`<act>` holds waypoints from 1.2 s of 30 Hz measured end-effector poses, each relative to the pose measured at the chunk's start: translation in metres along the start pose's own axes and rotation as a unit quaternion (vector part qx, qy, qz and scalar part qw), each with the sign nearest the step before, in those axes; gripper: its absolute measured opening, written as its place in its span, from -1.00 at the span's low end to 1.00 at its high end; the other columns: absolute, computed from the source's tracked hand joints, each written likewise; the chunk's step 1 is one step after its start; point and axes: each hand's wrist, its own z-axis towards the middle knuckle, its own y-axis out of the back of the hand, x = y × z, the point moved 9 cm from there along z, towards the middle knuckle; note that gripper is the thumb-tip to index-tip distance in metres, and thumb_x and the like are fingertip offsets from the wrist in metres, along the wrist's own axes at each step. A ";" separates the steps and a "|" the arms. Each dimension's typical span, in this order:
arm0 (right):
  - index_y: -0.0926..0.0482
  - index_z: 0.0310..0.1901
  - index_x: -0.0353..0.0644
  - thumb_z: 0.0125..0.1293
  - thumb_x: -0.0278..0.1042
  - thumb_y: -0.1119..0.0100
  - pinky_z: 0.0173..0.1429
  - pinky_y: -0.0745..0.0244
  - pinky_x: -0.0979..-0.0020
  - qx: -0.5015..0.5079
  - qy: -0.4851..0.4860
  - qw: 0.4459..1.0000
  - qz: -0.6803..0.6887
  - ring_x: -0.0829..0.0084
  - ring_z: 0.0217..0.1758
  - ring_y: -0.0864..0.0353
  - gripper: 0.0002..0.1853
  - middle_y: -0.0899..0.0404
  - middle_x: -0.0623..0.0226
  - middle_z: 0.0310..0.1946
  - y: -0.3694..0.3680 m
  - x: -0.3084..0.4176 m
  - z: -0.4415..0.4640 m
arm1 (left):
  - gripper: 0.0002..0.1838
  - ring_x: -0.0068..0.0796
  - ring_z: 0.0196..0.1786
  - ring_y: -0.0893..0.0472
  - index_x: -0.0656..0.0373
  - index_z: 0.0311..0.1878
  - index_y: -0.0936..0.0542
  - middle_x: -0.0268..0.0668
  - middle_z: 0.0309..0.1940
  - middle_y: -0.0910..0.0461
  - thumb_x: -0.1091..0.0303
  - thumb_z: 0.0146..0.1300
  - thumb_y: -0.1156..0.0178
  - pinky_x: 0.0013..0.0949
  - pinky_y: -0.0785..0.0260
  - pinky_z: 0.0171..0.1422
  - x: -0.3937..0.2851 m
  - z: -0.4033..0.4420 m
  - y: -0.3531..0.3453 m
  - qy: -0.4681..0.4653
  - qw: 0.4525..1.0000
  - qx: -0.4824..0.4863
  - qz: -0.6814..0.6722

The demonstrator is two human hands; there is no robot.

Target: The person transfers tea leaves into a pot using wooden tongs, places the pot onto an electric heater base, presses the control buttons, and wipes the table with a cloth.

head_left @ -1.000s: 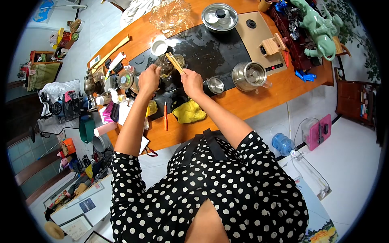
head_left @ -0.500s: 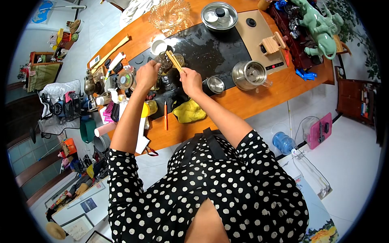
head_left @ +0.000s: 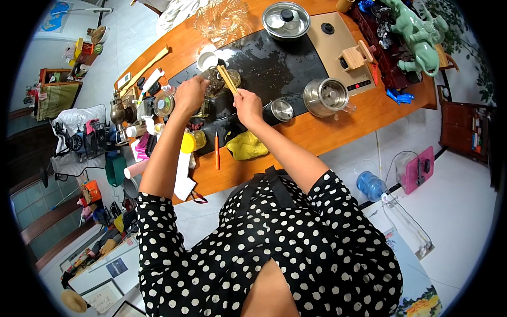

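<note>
Clearly, straw-coloured tongs [head_left: 228, 81] slant at upper centre, the right hand [head_left: 248, 107] wrapping its fingers round them; left hand's [head_left: 190, 95] fingers curl, hold unclear.

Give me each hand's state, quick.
Left hand: curled beside the glass cup; whether it holds anything cannot be told.
Right hand: closed, holding wooden tongs.

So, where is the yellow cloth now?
In the head view, near the wooden table's front edge, the yellow cloth lies just right of the orange pen and beside the right forearm.
</note>
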 end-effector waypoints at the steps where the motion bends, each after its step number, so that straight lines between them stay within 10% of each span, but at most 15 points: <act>1: -0.64 -0.25 -0.25 0.34 -0.29 -0.03 -0.22 -0.50 0.14 0.002 -0.002 1.000 0.004 0.11 -0.39 -0.66 -0.76 -0.64 0.13 -0.52 0.000 0.001 -0.001 | -0.63 0.12 -0.14 -0.64 0.18 -0.10 -0.66 0.08 -0.31 -0.66 0.06 0.37 -0.08 0.05 -0.44 -0.01 -0.001 0.000 0.001 0.000 1.000 0.002 0.004; 30: -0.58 -0.33 -0.26 0.33 -0.31 -0.05 -0.26 -0.48 0.15 -0.006 -0.001 0.996 0.090 0.10 -0.42 -0.65 -0.79 -0.61 0.14 -0.55 -0.012 -0.003 -0.009 | -0.65 0.06 -0.14 -0.67 0.15 -0.15 -0.68 0.00 -0.29 -0.69 0.06 0.34 -0.10 0.04 -0.46 -0.04 -0.029 0.002 0.038 -0.038 0.993 0.032 0.110; 33: -0.62 -0.26 -0.27 0.40 -0.35 -0.05 -0.51 -0.39 0.43 -0.007 0.019 0.997 0.072 0.57 -0.65 -0.48 -0.80 -0.56 0.38 -0.63 -0.013 -0.002 -0.007 | -0.65 0.05 -0.11 -0.66 0.13 -0.13 -0.67 -0.01 -0.26 -0.69 0.06 0.35 -0.10 0.02 -0.46 -0.03 -0.032 0.002 0.040 -0.044 0.991 0.037 0.120; 36: -0.62 -0.26 -0.27 0.41 -0.35 -0.05 -0.53 -0.39 0.43 -0.013 0.023 0.996 0.080 0.57 -0.66 -0.48 -0.80 -0.56 0.38 -0.63 -0.014 -0.003 -0.007 | -0.66 0.03 -0.10 -0.66 0.11 -0.11 -0.67 -0.03 -0.25 -0.69 0.06 0.35 -0.10 0.01 -0.46 -0.02 -0.036 0.002 0.044 -0.043 0.990 0.042 0.124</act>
